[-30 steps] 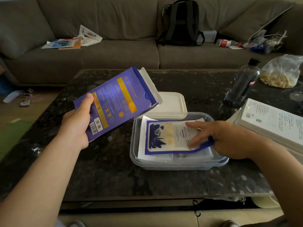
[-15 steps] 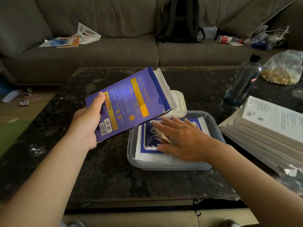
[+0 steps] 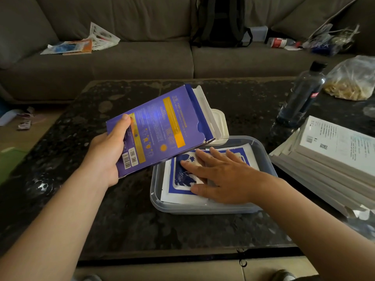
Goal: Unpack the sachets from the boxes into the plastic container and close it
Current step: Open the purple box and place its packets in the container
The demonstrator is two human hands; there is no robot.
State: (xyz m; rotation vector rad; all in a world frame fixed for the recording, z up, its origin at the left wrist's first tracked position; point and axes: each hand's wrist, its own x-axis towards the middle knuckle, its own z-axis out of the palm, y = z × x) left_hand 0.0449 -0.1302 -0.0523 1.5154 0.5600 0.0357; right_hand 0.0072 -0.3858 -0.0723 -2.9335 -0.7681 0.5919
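Glossy cardboard box (image 3: 160,128); translucent plastic container (image 3: 265,157) (smooth); speckled polished stone table (image 3: 142,226).

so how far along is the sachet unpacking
Done: sachets lie stacked in the plastic container. In hand: the right hand presses the top sachet flat while the left hand grips the opened purple box. Left: the stack of white boxes at right, and the white lid is not yet on.

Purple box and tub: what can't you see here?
Head view:
Inside the purple box: its own walls hide any sachets left.
Sachets lower in the plastic container: top sachet and right hand cover them.
White lid: mostly behind the box.
Box print: too small.
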